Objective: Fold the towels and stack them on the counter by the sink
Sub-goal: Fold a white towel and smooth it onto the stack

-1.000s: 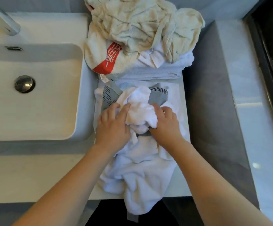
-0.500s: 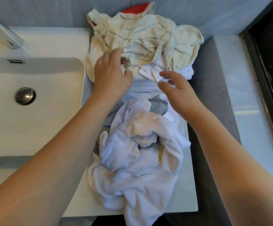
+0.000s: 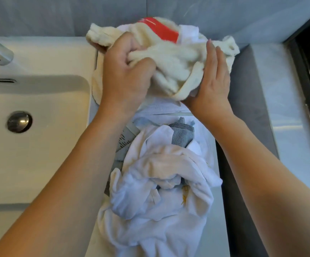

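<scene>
Fingers (image 3: 132,58) of the left hand (image 3: 124,75) curl tightly around a bunched fold of the cream towel (image 3: 172,60). Right hand (image 3: 213,80) lies flat, fingers straight, against the towel's right side. A red band (image 3: 159,30) shows beyond the fingertips. Nearer than both hands, a white towel (image 3: 159,191) lies crumpled on the counter (image 3: 219,229), over a grey towel (image 3: 182,136). Left of the left-hand fingers: sink (image 3: 39,108).

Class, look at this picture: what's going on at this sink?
A person is sorting towels on the counter beside the sink. The left hand grips a bunched cream towel at the back, while the right hand lies flat against its side. A crumpled white towel lies unfolded nearer the person.
</scene>
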Available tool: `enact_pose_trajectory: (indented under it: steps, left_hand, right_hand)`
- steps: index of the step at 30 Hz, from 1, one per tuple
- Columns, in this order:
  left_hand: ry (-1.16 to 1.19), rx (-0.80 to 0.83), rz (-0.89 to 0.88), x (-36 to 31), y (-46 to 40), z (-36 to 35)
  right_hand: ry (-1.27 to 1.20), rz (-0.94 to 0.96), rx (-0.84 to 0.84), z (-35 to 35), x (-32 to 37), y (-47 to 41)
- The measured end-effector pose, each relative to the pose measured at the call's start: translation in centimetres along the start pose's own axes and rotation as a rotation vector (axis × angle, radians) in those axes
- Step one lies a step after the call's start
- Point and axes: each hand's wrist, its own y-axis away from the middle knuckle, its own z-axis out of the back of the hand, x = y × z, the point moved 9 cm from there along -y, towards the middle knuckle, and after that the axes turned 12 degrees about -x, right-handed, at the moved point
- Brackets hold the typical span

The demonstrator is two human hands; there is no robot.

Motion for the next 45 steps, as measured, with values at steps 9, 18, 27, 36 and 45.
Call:
enact_pose_trajectory:
  steps: [9, 18, 27, 36, 45]
  left_hand:
    - [0.417, 0.105, 0.619, 1.9, 5.8, 1.8]
    - [0.04, 0.603, 0.817, 2.8, 11.6, 3.9]
    - [-1.064, 0.414, -0.057, 9.7, 17.8, 5.8]
    - [-1.064, 0.432, -0.242, 11.7, 19.8, 8.0]
    - [-0.728, 0.105, -0.312, 4.4, 14.4, 8.7]
  right_hand:
    - [-0.38, -0.033, 0.1, 1.4, 2.7, -0.2]
    - [-0.784, -0.31, 0.615, 4.1, 4.5, 7.1]
    - [-0.358, -0.483, 0.781, -1.7, 1.1, 18.9]
    - [-0.135, -0.172, 0.406, -1.5, -0.4, 20.6]
    - [-0.621, -0.644, 0.549, 0.2, -0.6, 15.2]
